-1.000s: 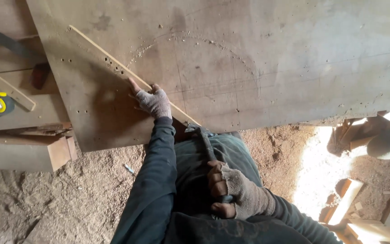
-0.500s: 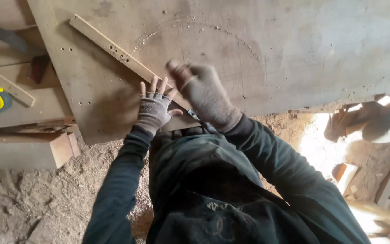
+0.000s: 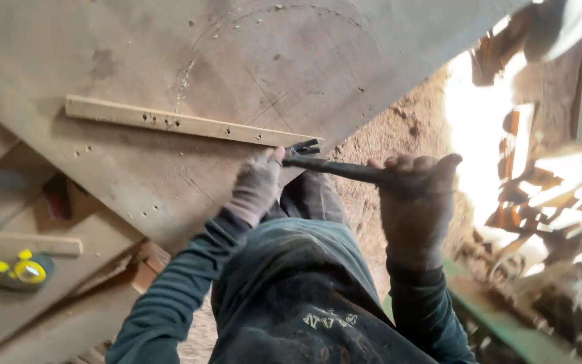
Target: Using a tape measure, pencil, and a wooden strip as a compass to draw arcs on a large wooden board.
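Presently no container shows in view; the work lies on a large flat plywood sheet [image 3: 345, 74], grey-brown, scuffed, marked with a faint scribed arc and scattered small holes. On it, running from 9 o'clock toward the centre, lies a thin pale wooden strip [image 3: 183, 123], straight, narrow, with several small holes and dark nail spots along its length. The strip's near end meets the sheet's edge close to the centre of the frame.

Left hand [image 3: 257, 185], in a worn grey fingerless glove, rests at that end of the strip, fingers closed together, thumb tip touching the head of the tool. Right hand [image 3: 415, 195], gloved likewise, is clamped round the handle of a dark metal claw tool [image 3: 335, 167], a slim blackened bar lying roughly level, its forked head just beside the strip's end.

At 8 o'clock a yellow tape measure [image 3: 25, 271] sits on a lower wooden table [image 3: 95, 236], beside a second pale batten [image 3: 21, 243]. Sandy, sawdust-strewn ground [image 3: 412, 128] shows at 2 o'clock; bright glare and blurred timber offcuts [image 3: 547, 189] fill 3 o'clock
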